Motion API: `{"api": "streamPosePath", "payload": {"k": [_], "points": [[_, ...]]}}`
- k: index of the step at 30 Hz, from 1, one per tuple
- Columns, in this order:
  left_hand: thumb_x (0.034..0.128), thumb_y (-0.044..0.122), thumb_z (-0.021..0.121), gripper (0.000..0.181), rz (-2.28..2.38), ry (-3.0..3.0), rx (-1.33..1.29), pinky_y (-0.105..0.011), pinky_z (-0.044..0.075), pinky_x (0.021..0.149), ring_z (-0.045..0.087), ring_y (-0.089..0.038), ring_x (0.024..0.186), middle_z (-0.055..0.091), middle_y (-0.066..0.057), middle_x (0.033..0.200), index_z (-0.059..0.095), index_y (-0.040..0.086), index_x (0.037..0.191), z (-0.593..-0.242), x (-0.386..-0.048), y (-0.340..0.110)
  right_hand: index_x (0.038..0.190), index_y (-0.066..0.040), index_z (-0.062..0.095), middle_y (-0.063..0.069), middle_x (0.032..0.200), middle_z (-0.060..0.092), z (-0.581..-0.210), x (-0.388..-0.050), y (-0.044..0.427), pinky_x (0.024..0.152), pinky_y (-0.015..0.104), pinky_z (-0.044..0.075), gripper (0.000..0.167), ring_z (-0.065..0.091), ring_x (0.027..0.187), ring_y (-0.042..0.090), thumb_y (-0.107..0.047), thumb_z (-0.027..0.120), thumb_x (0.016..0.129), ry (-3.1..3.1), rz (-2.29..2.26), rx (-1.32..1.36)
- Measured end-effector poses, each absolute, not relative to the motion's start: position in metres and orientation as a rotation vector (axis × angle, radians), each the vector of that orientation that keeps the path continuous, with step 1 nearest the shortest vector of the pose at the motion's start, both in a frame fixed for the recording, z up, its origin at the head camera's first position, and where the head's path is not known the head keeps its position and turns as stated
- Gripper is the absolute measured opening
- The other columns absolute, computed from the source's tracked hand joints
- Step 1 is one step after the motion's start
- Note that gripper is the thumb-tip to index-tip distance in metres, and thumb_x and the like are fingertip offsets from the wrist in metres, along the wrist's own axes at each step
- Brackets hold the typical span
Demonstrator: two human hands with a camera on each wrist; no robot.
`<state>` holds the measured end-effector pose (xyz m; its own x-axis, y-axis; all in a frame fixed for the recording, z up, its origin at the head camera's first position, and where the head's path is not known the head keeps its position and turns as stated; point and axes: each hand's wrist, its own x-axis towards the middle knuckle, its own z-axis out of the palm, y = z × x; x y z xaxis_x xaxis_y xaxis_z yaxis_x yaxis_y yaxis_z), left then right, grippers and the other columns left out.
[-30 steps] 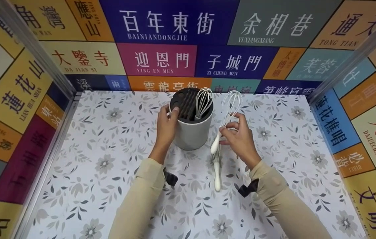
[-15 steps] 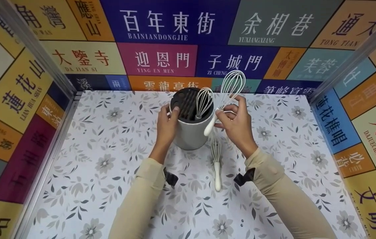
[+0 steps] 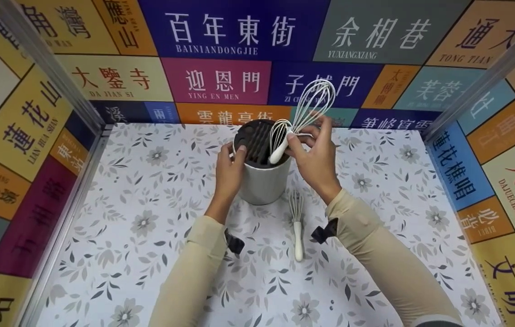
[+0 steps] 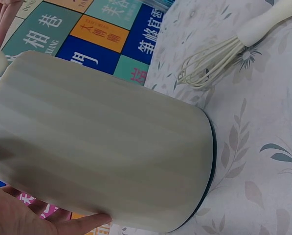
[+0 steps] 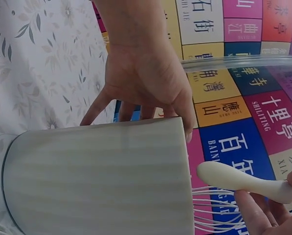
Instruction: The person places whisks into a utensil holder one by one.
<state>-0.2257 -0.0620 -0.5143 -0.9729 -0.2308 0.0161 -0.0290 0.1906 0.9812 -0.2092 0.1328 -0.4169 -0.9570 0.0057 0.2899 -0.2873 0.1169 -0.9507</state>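
Observation:
My left hand [image 3: 229, 170] grips the left side of a grey utensil holder [image 3: 264, 186], thumb at its rim and fingers spread along its wall in the right wrist view. The holder's dark slotted insert [image 3: 252, 147] is on top, and one whisk [image 3: 276, 131] stands in it, wires up. My right hand [image 3: 317, 154] pinches a second white whisk [image 3: 279, 152] where handle meets wires. Its handle [image 5: 234, 180] points down-left over the insert, apart from the rim in the right wrist view. A third whisk [image 3: 298, 240] lies on the table in front of the holder.
A white floral tablecloth [image 3: 148, 272] covers the table. Panels with printed signs [image 3: 221, 32] enclose the back and both sides, with metal posts at the corners. The holder stands near the back edge.
My right hand has lifted the whisk and moved it up and left, from beside the holder to above its insert. The left hand and the holder stay in place.

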Motion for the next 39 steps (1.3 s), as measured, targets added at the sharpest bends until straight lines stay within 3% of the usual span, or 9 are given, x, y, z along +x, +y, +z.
{"api": "streamPosePath", "payload": {"k": [11,17,27,39], "points": [[0.1031,0.04,0.053,0.051,-1.885,-2.288,0.244,-0.043,0.045,0.111,0.055,-0.03,0.131,0.054,-0.017,0.142,0.053,0.006,0.141,-0.515,-0.227,-0.061,0.143,-0.011,0.038,0.007,0.113,0.068,-0.427,-0.218,0.122,0.079,0.03,0.06,0.056,0.071,0.099,0.016,-0.018,0.069,0.097,-2.278,1.671,0.342],[0.1032,0.039,0.053,0.049,-1.869,-2.286,0.242,-0.042,0.045,0.111,0.055,-0.029,0.13,0.055,-0.017,0.141,0.053,0.007,0.14,-0.515,-0.227,-0.061,0.141,-0.009,0.042,0.004,0.108,0.07,-0.431,-0.217,0.12,0.078,0.03,0.058,0.057,0.07,0.098,0.013,-0.021,0.072,0.094,-2.335,1.506,0.366],[0.1035,0.043,0.051,0.053,-1.868,-2.315,0.254,-0.043,0.044,0.112,0.052,-0.03,0.134,0.051,-0.017,0.145,0.051,0.008,0.143,-0.516,-0.226,-0.062,0.141,-0.007,0.043,0.008,0.104,0.072,-0.435,-0.213,0.117,0.073,0.029,0.062,0.063,0.071,0.098,0.016,-0.017,0.077,0.089,-2.374,1.485,0.352],[0.1037,0.041,0.052,0.051,-1.866,-2.296,0.251,-0.042,0.044,0.113,0.052,-0.028,0.134,0.054,-0.017,0.142,0.052,0.006,0.141,-0.515,-0.226,-0.062,0.142,-0.01,0.043,0.009,0.117,0.065,-0.439,-0.21,0.117,0.076,0.025,0.062,0.071,0.069,0.099,0.018,-0.022,0.082,0.085,-2.405,1.507,0.318]]}}
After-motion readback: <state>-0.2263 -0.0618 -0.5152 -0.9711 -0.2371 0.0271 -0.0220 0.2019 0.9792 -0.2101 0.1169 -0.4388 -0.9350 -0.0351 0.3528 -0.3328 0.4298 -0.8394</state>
